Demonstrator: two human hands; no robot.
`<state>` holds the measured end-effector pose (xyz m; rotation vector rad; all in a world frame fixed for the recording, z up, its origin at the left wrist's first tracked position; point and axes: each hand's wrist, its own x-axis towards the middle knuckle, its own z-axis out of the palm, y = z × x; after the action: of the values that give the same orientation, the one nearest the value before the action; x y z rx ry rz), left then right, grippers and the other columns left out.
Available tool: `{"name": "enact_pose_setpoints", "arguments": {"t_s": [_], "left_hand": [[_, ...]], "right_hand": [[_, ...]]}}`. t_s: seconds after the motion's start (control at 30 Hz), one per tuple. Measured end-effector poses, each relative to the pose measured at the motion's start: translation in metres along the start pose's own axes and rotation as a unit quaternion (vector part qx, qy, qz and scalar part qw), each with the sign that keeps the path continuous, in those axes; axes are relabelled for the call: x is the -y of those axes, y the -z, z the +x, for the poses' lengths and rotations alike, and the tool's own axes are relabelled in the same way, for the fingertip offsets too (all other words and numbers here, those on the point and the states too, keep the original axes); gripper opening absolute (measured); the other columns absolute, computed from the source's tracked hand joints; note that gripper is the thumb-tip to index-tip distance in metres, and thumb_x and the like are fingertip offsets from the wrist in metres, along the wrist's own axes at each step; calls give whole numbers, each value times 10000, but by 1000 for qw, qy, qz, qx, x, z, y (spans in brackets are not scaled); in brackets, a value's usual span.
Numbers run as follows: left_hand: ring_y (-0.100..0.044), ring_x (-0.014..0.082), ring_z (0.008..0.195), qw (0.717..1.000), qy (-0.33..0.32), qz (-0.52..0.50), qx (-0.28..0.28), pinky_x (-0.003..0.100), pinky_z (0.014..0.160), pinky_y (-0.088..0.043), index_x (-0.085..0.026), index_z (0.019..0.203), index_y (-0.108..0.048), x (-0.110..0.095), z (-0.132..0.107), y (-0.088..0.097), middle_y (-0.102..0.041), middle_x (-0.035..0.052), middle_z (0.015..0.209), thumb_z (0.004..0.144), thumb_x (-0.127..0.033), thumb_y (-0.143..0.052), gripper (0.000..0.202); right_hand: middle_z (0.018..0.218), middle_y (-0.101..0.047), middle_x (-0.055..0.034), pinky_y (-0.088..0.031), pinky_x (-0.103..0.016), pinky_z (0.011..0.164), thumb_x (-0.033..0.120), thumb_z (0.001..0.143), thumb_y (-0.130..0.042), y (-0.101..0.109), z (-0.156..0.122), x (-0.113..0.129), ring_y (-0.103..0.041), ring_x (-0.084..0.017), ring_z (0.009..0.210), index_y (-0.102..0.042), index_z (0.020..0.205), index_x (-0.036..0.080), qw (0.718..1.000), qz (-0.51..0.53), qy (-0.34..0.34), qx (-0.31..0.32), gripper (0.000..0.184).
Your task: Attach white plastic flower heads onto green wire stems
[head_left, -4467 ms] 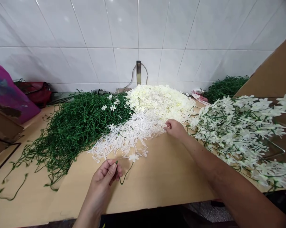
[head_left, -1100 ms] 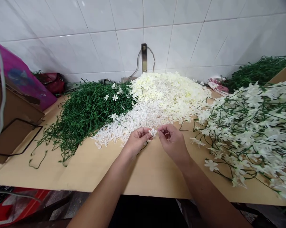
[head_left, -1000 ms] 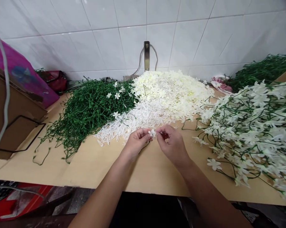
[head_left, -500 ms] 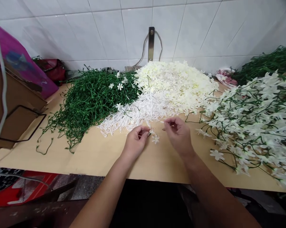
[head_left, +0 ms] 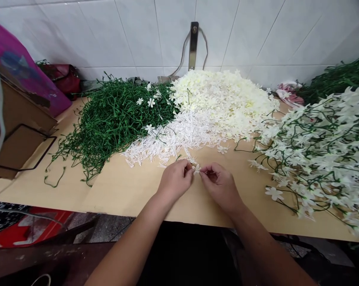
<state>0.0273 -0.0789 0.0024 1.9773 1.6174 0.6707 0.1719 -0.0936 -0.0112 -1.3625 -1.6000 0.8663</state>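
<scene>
My left hand (head_left: 176,181) and my right hand (head_left: 221,185) meet over the front of the wooden table (head_left: 128,190), fingers pinched together on a small white artificial flower (head_left: 196,169) between them. Most of its stem is hidden under my left fingers. Just beyond my hands lies a heap of thin white stamen pieces (head_left: 167,139), and behind it a mound of cream flower heads (head_left: 224,99). A pile of green plastic stems (head_left: 108,119) spreads to the left. Finished sprays of white flowers on green stems (head_left: 319,147) cover the right side.
A cardboard box (head_left: 15,135) with a magenta bag (head_left: 21,75) on it stands at the left, a red bag (head_left: 63,77) behind it. More green stems (head_left: 337,77) and a pink cloth (head_left: 288,92) lie at the back right. A metal bracket (head_left: 193,45) hangs on the tiled wall.
Half a second ago my hands were apart, a flower hanging by my left fingers. Now both pinch one flower together, a little nearer the table's front edge. The view has tilted down.
</scene>
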Motion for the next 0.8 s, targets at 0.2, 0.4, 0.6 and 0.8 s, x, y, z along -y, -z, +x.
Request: {"name": "enact_pose_setpoints", "arguments": {"t_s": [0.2, 0.4, 0.6, 0.8], "left_hand": [[-472, 113, 584, 991, 52, -124, 9, 239, 573, -359, -191, 679, -499, -3, -6, 0, -536, -25, 627, 744, -256, -487, 93], [-475, 113, 597, 985, 45, -166, -2, 237, 575, -369, -186, 702, -510, -2, -7, -4, -533, -18, 642, 743, -249, -488, 79], [-489, 124, 648, 990, 0, -142, -2, 250, 617, -380, -184, 710, -520, -7, -8, -5, -546, -3, 674, 754, -202, -467, 71], [-535, 134, 723, 975, -4, -220, 14, 271, 690, -416, -179, 766, -552, -6, -8, -4, -587, 19, 747, 762, -186, -465, 87]], "right_hand": [[709, -592, -37, -485, -282, 602, 181, 737, -517, -3, 1, 1, -572, -145, 630, -566, 734, 168, 997, -51, 36, -48, 51], [688, -568, -37, -476, -280, 595, 146, 740, -499, -6, -2, 2, -544, -143, 624, -550, 704, 174, 986, -112, 100, -72, 68], [687, -570, -57, -478, -309, 610, 134, 730, -495, -5, -2, 5, -554, -167, 645, -550, 697, 165, 983, -127, 112, -76, 71], [731, -594, -43, -488, -294, 636, 187, 745, -527, -2, -3, 2, -579, -152, 673, -560, 760, 182, 998, 11, 23, -55, 37]]}}
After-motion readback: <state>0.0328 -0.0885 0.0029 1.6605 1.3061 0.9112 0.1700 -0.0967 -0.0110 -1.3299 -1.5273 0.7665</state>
